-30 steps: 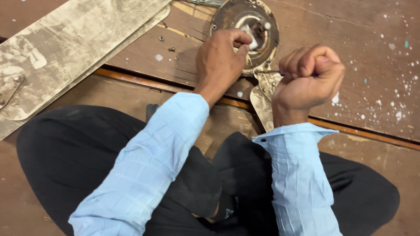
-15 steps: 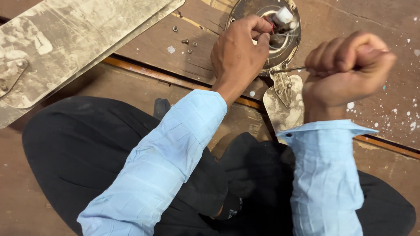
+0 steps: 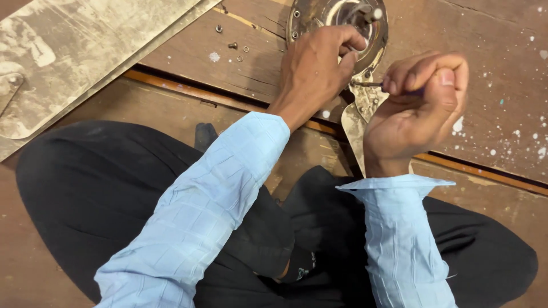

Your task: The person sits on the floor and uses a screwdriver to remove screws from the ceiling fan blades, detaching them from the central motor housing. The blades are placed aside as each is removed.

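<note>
Item one: my left hand (image 3: 317, 68), curled over the near rim of the round metal motor housing (image 3: 319, 17) at the far centre of the wooden board (image 3: 491, 68), fingers closed and pressing on it to keep it from shifting.

Item two: my right hand (image 3: 414, 111), fisted tight around the handle of a screwdriver (image 3: 368, 84); only a short run of the thin shaft shows, pointing left toward the housing's edge, its tip hidden behind my left fingers.

Item three: a pale metal blade bracket (image 3: 359, 114), reaching from the housing toward me between my two hands, apparently fastened at its far end.

Item four: loose screws and washers (image 3: 231, 43), lying on the board just left of the housing.

Item five: a long, worn fan blade (image 3: 85, 51), lying flat at far left, well apart from the housing.

Status, as I judge it: one blade is off and several fasteners are out; this bracket remains attached, so the work looks partway through.
</note>
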